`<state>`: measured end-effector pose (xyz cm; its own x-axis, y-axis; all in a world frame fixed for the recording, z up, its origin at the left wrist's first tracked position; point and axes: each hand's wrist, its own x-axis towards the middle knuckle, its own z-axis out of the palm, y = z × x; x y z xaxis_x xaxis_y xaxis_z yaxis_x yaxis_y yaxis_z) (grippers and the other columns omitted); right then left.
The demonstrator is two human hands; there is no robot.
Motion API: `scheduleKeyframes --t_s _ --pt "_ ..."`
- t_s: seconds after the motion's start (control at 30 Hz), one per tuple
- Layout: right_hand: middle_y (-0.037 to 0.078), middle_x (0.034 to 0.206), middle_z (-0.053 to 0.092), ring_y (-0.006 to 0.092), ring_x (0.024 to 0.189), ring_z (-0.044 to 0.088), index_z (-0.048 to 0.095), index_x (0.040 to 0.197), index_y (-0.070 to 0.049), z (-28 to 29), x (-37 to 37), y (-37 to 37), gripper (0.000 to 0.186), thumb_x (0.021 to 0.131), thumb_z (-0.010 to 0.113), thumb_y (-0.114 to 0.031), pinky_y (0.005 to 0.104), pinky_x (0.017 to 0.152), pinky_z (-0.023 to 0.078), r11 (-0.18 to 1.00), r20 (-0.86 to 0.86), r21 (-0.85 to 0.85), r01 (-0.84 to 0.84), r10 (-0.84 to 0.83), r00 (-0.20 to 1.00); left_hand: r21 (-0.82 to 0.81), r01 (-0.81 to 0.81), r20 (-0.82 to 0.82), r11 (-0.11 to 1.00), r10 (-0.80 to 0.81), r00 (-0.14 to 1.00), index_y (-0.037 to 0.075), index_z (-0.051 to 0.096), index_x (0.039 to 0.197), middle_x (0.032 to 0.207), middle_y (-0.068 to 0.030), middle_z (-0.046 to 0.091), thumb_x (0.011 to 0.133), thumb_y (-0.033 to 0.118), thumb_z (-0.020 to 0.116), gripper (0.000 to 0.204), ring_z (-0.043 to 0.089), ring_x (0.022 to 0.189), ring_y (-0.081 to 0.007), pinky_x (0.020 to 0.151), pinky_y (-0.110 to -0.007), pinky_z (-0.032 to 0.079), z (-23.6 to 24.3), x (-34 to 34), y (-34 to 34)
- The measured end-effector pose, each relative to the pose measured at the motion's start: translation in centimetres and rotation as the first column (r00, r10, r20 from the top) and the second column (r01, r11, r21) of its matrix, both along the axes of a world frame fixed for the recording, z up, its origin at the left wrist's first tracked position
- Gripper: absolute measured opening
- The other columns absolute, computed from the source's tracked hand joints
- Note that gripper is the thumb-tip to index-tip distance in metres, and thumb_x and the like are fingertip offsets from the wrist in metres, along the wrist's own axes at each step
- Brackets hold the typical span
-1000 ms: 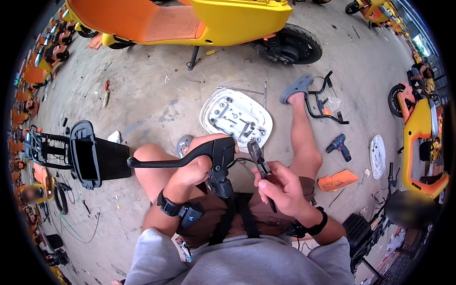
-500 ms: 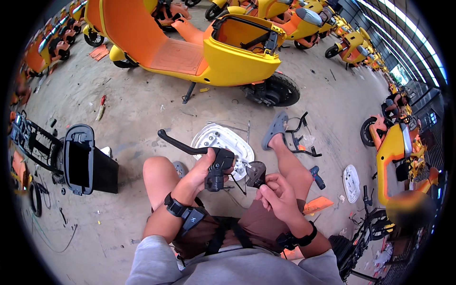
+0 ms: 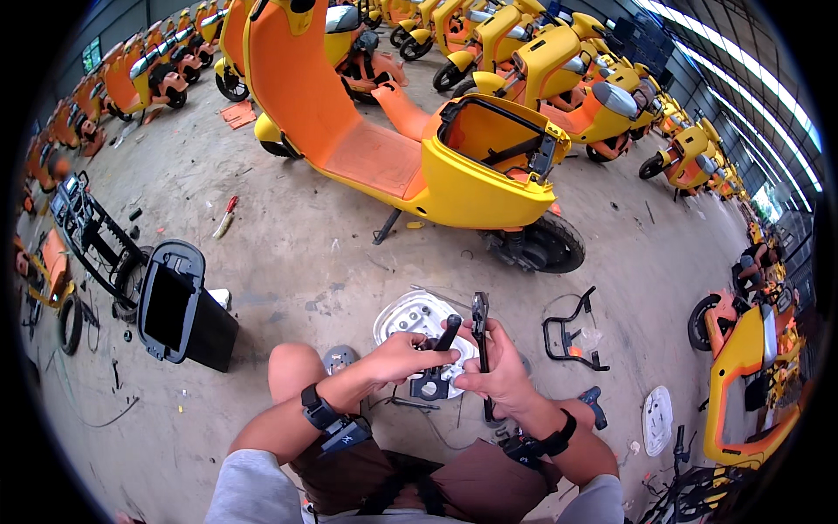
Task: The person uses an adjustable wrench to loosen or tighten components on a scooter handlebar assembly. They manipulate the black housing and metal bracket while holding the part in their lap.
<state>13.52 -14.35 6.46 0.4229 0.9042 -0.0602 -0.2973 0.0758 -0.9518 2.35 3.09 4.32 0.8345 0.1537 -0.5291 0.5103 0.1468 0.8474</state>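
Note:
My left hand (image 3: 403, 360) is closed around a black brake lever assembly (image 3: 429, 387), whose rounded lever end points up past my thumb. Close beside it, my right hand (image 3: 504, 371) grips a long, narrow dark piece (image 3: 480, 325) standing upright, with a greyish upper end; its exact kind I cannot make out. Its lower end shows beneath my palm. Behind and below both hands lies a white plastic shell (image 3: 389, 313) on the floor, with small round metal parts in it. My hands and the lever hide part of it.
A yellow and orange scooter (image 3: 485, 188) stands ahead on its stand. To the left are a black open bin (image 3: 220, 330) and a dark frame (image 3: 98, 229). On the right lie a black tube frame (image 3: 553, 339), a drill (image 3: 594, 407) and a white panel (image 3: 656, 421).
My left hand has turned the lever assembly so the lever points up instead of leftward. My right hand, earlier at a dark rounded part, now holds the upright dark piece. The view has tilted up.

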Motion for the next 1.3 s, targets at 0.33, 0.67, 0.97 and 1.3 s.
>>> scheduleKeyframes --t_s 0.33,0.67,0.97,1.3 --pt "0.013 0.105 0.071 0.0145 0.097 0.067 0.047 0.122 0.005 -5.3 5.2 0.1 0.046 0.086 0.075 -0.002 0.0264 0.084 0.054 0.969 0.046 -0.164 0.187 -0.182 0.982 -0.158 0.028 0.008 0.987 -0.027 1.000 -0.002 0.061 0.120 0.069 0.0025 0.056 0.085 0.035 0.075 0.052 0.047 0.052 -0.0036 0.043 -0.022 0.035 -7.0 7.1 -1.6" --pt "0.016 0.104 0.071 0.0171 0.096 0.069 0.048 0.116 0.007 -3.1 5.4 -1.0 0.043 0.084 0.076 0.002 0.0278 0.085 0.056 0.907 -0.007 -0.224 0.357 -0.368 0.930 -0.452 -0.131 -0.055 0.882 0.119 0.991 -0.002 0.062 0.123 0.076 0.0051 0.053 0.087 0.026 0.079 0.049 0.044 0.057 -0.0008 0.044 -0.018 0.028 -4.6 7.8 -2.5" --pt "0.014 0.101 0.071 0.0145 0.093 0.068 0.052 0.115 0.007 -2.8 5.7 -0.9 0.042 0.084 0.078 -0.001 0.0251 0.082 0.055 0.877 0.056 -0.249 0.410 -0.410 0.910 -0.453 -0.124 -0.052 0.883 0.113 0.992 -0.001 0.045 0.143 0.084 0.0044 0.053 0.094 0.025 0.070 0.060 0.038 0.056 -0.0007 0.044 -0.020 0.024 -4.2 8.2 -3.0" --pt "0.004 0.104 0.066 0.0068 0.088 0.062 0.056 0.126 0.004 -2.8 6.3 -1.5 0.056 0.081 0.083 -0.014 0.0230 0.075 0.053 0.958 -0.029 -0.122 0.260 -0.266 0.964 -0.414 -0.136 -0.052 0.900 0.126 0.991 -0.004 0.044 0.143 0.091 -0.0020 0.066 0.098 0.021 0.055 0.053 0.056 0.060 -0.0001 0.042 -0.016 0.039 -4.1 7.3 -1.5"
